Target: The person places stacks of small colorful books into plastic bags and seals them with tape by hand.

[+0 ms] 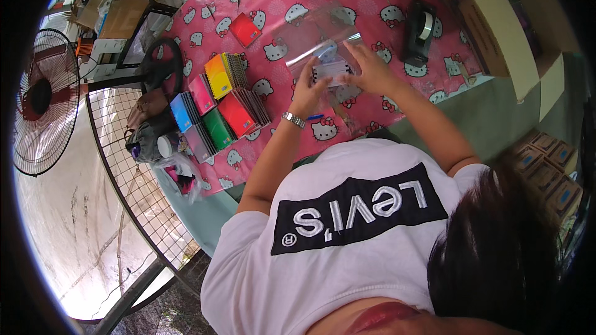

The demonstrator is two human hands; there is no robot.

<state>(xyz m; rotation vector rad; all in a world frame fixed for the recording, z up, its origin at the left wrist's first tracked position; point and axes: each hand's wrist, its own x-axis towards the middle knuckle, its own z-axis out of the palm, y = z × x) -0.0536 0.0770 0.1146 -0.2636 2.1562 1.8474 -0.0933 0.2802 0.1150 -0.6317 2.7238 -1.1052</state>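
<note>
My left hand (304,95) and my right hand (374,72) are on either side of a small white-and-blue item (334,69) with black notches along its edges. Its exact kind I cannot make out. Clear plastic film (320,34) lies over the item and spreads flat beyond it on the table. Fingers and thumbs of both hands curve around the sides of the item, gripping it with the film. A blue pen-like object (315,117) lies close to my left wrist. Stacks of spiral notebooks (243,111) in several colours stand left of my left hand.
One red notebook (245,30) lies apart on the pink patterned tablecloth (298,12). A black tape dispenser (419,32) stands to the right, near an open cardboard box (490,37). A pouch (152,136) and a plastic bag (180,174) sit at the left edge; a fan (46,99) stands beyond.
</note>
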